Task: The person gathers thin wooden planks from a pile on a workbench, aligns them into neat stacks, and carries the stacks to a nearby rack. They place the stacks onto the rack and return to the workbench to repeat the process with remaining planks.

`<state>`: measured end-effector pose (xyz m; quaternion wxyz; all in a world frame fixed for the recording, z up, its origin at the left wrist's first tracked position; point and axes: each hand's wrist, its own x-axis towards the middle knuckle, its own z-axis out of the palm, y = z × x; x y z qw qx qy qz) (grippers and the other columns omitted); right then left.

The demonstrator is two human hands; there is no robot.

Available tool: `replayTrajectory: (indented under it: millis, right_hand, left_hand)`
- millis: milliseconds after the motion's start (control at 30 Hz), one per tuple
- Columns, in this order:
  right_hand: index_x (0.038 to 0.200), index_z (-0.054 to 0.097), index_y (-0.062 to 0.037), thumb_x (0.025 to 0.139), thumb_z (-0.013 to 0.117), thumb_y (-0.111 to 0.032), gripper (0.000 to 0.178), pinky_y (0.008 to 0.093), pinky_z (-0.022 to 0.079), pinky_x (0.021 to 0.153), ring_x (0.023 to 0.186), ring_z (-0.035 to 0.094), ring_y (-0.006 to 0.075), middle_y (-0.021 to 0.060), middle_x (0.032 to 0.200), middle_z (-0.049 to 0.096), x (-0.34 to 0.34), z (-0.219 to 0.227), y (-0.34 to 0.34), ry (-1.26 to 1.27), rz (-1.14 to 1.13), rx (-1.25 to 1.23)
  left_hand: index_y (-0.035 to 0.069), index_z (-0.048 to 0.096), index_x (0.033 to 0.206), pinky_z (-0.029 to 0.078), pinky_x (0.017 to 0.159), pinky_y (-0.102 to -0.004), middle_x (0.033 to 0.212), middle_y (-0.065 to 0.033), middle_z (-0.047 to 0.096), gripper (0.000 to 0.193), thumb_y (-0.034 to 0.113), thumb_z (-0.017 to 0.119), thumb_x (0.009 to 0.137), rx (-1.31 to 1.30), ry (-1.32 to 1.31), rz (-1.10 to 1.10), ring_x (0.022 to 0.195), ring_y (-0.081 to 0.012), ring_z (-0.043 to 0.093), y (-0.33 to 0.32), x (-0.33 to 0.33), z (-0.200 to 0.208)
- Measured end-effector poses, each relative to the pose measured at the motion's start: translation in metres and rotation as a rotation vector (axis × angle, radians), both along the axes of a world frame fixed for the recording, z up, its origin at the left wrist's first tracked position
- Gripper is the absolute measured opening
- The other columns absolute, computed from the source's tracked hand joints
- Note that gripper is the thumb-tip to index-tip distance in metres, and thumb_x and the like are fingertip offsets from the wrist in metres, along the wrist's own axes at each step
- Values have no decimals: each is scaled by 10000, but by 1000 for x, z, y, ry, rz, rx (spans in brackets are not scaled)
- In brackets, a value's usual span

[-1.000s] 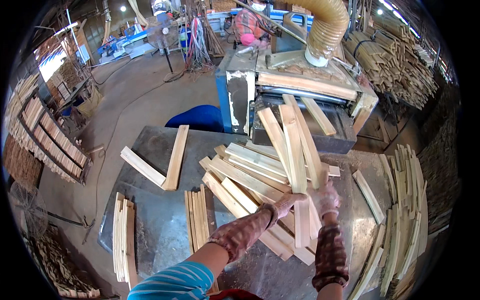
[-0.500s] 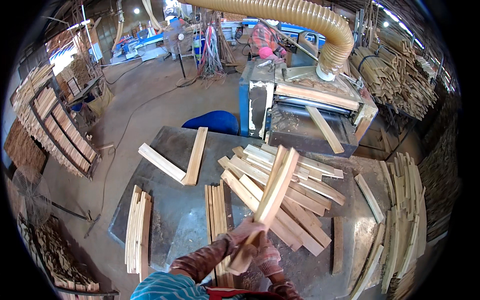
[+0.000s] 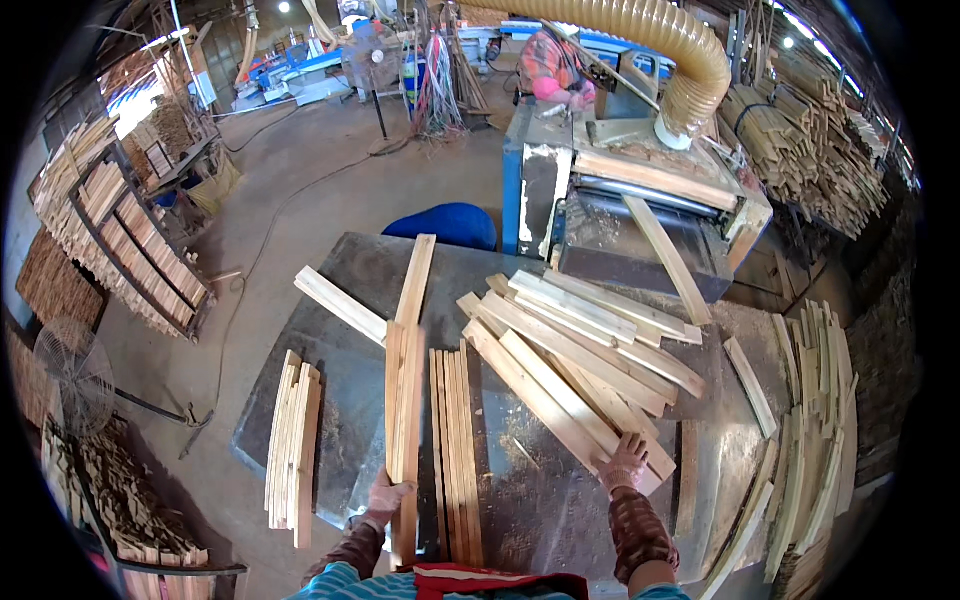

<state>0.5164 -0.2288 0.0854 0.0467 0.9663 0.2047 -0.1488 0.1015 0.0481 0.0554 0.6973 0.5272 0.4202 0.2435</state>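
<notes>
Two slats [image 3: 404,420] in left hand [image 3: 385,495] grip, right hand [image 3: 624,462] on plank pile [image 3: 570,375]

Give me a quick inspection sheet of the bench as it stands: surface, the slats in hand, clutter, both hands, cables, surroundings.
Surface: grey metal table, dusty, with sawdust near the middle.
Job's things: slat bundle in the left hand, lying lengthwise on the table; loose slat pile fanned out under the right hand.
Clutter: neat slat row beside the bundle; slat stack at the table's left edge; two crossed slats at the far side.
Grips: left hand closed on the bundle's near end; right hand flat on the pile, fingers open.
Cables: one trails over the floor at far left.
Surroundings: planer with yellow dust hose; another person behind it; slat racks at left.
</notes>
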Motion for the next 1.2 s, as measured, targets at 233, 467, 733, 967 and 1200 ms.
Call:
replayTrajectory:
  millis: [233, 467, 733, 967, 1200]
  right_hand:
    - [1543, 278, -20, 790, 676, -664, 1068, 502, 222, 1194, 1462, 279, 383, 212, 1588, 295, -17, -29, -15, -130, 14, 12]
    - [1521, 306, -30, 668, 792, -619, 1145, 475, 404, 1078, 1292, 494, 384, 230, 1464, 457, -25, -23, -4, 184, 78, 19]
    - [1301, 595, -72, 823, 740, -485, 648, 412, 498, 966, 1129, 637, 341, 179, 1243, 659, -3, -27, -24, 399, -157, 365]
    - [1357, 555, -114, 808, 755, -478, 688, 438, 499, 971, 1150, 631, 377, 225, 1236, 654, -22, -31, -16, 218, -44, 315]
    - [1320, 519, 22, 706, 848, -481, 859, 394, 504, 964, 1104, 658, 310, 215, 1157, 674, -34, -10, 1, 692, -31, 380]
  left_hand:
    - [-9, 589, 1299, 500, 924, -420, 1133, -226, 700, 619, 403, 736, 862, 174, 650, -79, 1099, -357, 663, -11, 35, -30]
    - [25, 606, 1295, 496, 862, -457, 1048, -216, 705, 585, 483, 638, 933, 462, 709, 167, 970, -411, 657, -23, 45, -81]
    - [3, 546, 1333, 474, 939, -474, 1181, -254, 651, 642, 530, 558, 965, 417, 887, 42, 1097, -439, 610, -35, 78, -35]
    - [12, 496, 1420, 436, 1033, -424, 1266, -228, 634, 617, 457, 548, 995, 262, 678, 33, 1214, -388, 572, -36, 56, -47]
    - [88, 326, 1536, 468, 1053, -434, 1504, -171, 405, 813, 194, 748, 850, 988, 259, -70, 1203, -326, 585, -40, 118, 1]
